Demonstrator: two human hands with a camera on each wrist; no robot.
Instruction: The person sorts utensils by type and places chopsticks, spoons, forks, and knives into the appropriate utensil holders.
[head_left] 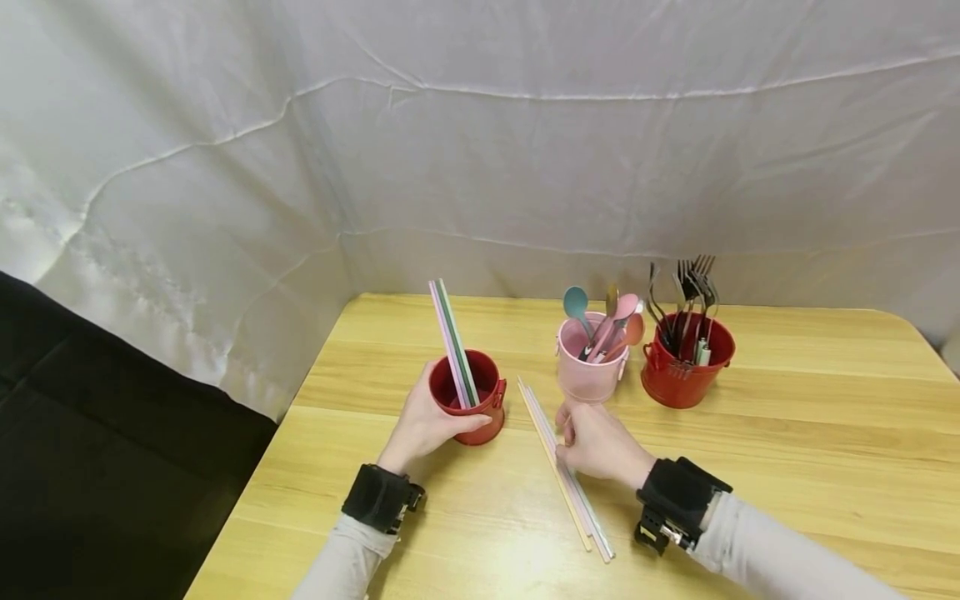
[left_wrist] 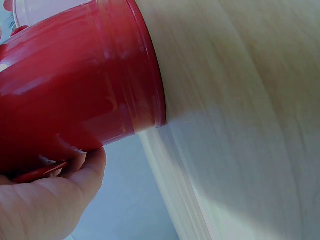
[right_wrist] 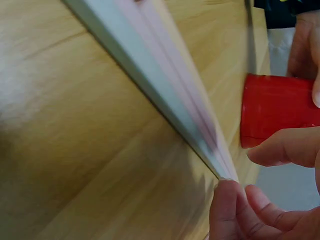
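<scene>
My left hand (head_left: 427, 419) grips a red bucket (head_left: 491, 429) at the left, fingers round its far side and thumb across the front. Pink, white and dark green chopsticks (head_left: 459, 354) lean in it, upper ends above the rim. Several pale yellow, pink and mint chopsticks (head_left: 566, 479) lie together on the table, slanting to the right of that bucket. At their right side is my right hand (head_left: 600, 442). In the right wrist view its fingertips (right_wrist: 227, 197) touch the pale bundle near its far end, while the thumb stays apart from it.
Just beyond my right hand stands a pink bucket (head_left: 588, 383) of coloured spoons (head_left: 576, 302). To its right is another red bucket (head_left: 678, 387) holding forks (head_left: 693, 292). A pale cloth (head_left: 525, 175) hangs behind the wooden table (head_left: 825, 467).
</scene>
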